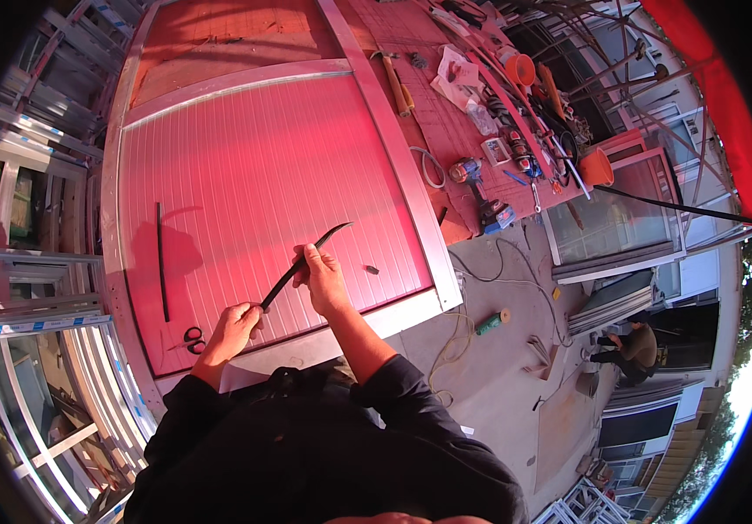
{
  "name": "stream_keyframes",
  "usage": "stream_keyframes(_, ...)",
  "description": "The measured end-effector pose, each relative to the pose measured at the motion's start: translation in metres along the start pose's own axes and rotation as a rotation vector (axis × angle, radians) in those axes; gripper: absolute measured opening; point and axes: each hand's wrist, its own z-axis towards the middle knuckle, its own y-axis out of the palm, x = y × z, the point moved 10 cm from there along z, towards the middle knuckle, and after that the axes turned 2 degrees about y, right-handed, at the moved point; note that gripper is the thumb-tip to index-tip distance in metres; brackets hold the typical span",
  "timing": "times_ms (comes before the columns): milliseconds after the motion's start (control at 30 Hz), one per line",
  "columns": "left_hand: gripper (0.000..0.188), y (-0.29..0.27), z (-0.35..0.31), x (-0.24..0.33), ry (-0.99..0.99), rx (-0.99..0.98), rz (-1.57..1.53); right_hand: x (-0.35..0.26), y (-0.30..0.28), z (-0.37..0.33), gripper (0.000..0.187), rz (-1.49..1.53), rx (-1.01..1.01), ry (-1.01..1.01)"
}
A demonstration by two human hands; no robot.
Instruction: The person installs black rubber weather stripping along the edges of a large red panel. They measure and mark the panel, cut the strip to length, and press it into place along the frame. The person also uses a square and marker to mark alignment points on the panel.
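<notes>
Looks like a prep step — left hand [236, 329] and right hand [324, 279] both pinching a bendy black strip [281, 285], so next probably calls for straightening it.

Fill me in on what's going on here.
A person holds a dark, curved strip in both hands over a framed, ribbed panel. The left hand grips it near one end, the right hand farther along; the far tip sticks out free. A second dark strip and scissors lie on the panel, unheld.
</notes>
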Motion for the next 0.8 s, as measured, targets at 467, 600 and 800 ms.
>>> stream_keyframes(467,0.025,0.104,0.058,-0.014,-0.218,0.004,0.303,-0.141,-0.232,0.034,0.033,-0.030,0.313,-0.127)
stream_keyframes(600,0.022,0.063,0.073,-0.035,-0.043,0.059,0.565,-0.133,-0.245,0.029,0.032,-0.087,0.291,-0.061)
stream_keyframes(800,0.059,-0.142,-0.017,-0.066,-0.248,1.226,1.031,-0.108,-0.257,0.015,0.033,-0.207,0.299,0.119)
